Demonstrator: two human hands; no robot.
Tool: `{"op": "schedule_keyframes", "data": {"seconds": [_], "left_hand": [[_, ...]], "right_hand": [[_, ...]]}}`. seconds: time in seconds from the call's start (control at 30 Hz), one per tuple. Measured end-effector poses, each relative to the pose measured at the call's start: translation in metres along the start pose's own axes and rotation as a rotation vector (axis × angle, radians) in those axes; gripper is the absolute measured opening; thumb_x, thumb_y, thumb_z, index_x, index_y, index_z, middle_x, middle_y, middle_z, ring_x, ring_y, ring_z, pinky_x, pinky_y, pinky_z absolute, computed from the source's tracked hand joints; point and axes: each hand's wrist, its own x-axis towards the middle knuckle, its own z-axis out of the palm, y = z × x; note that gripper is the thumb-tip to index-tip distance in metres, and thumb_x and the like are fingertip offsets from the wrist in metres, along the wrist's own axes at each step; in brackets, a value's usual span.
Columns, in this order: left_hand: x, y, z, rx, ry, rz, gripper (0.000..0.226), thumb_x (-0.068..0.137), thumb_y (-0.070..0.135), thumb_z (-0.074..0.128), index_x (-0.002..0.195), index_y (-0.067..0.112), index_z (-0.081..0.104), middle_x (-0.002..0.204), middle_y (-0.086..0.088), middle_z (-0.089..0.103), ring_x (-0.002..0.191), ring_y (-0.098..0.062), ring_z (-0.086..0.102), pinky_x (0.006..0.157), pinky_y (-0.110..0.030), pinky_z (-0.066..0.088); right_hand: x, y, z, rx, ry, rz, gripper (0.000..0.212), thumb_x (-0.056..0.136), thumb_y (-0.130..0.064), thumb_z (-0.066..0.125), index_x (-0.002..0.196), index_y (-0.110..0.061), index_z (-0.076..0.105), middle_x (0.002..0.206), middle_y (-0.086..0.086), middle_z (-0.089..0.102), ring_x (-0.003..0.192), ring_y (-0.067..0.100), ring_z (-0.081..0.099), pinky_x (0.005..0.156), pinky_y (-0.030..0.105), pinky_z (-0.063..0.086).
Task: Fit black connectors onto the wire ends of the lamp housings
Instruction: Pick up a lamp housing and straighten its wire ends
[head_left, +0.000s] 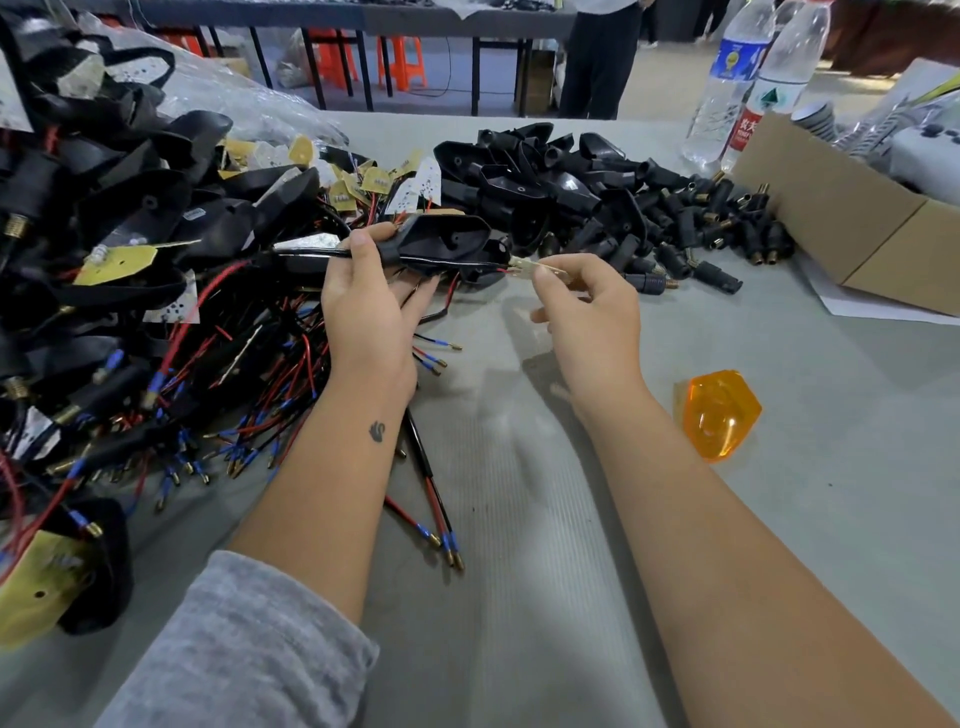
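My left hand (363, 306) grips a black lamp housing (441, 241) by its neck, thumb on top, above the table's middle. A thin black wire runs along the housing to a small yellowish board (530, 267) at its right end. My right hand (587, 306) pinches that board between thumb and forefinger. Loose black connectors (711, 228) with brass tips lie in a heap just behind my right hand. Empty black housings (535, 176) are piled behind the held one.
A big tangle of wired housings with red and black leads (156, 312) fills the left side. An orange lens (717, 413) lies at the right. A cardboard box (852, 218) and two water bottles (748, 83) stand at the back right. A person stands beyond the table.
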Motion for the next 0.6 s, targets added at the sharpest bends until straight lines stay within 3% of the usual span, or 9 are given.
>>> {"op": "schedule_keyframes", "data": {"seconds": [0.1, 0.23, 0.43, 0.6], "left_hand": [[-0.001, -0.002, 0.002, -0.010, -0.056, -0.040, 0.022, 0.104, 0.026, 0.043, 0.096, 0.016, 0.061, 0.092, -0.002, 0.073, 0.090, -0.019, 0.073, 0.076, -0.032, 0.058], [-0.008, -0.008, 0.009, 0.058, -0.170, -0.082, 0.019, 0.101, 0.022, 0.049, 0.096, 0.015, 0.065, 0.095, -0.007, 0.074, 0.092, -0.023, 0.072, 0.080, -0.037, 0.058], [-0.014, -0.011, 0.014, 0.137, -0.248, -0.096, 0.027, 0.104, 0.028, 0.042, 0.099, 0.017, 0.066, 0.097, -0.005, 0.074, 0.093, -0.023, 0.073, 0.079, -0.035, 0.059], [-0.017, -0.011, 0.014, 0.194, -0.245, -0.113, 0.031, 0.104, 0.033, 0.040, 0.104, 0.014, 0.065, 0.110, -0.013, 0.071, 0.094, -0.025, 0.072, 0.081, -0.037, 0.059]], "right_hand": [[-0.001, -0.002, 0.000, 0.074, -0.057, 0.021, 0.013, 0.092, -0.014, 0.061, 0.080, -0.017, 0.066, 0.071, -0.005, 0.059, 0.055, 0.008, 0.053, 0.056, 0.018, 0.044], [-0.004, -0.004, 0.005, 0.092, -0.115, 0.029, 0.016, 0.092, -0.010, 0.061, 0.077, -0.016, 0.065, 0.067, 0.000, 0.059, 0.057, 0.013, 0.051, 0.052, 0.017, 0.042], [-0.004, -0.004, 0.005, 0.097, -0.047, 0.000, 0.012, 0.091, -0.011, 0.065, 0.082, -0.018, 0.063, 0.068, 0.003, 0.060, 0.056, 0.014, 0.052, 0.051, 0.017, 0.042], [-0.003, 0.000, 0.005, 0.010, 0.006, -0.061, 0.012, 0.089, -0.018, 0.069, 0.080, -0.024, 0.063, 0.070, 0.002, 0.059, 0.064, 0.016, 0.053, 0.063, 0.030, 0.046]]}}
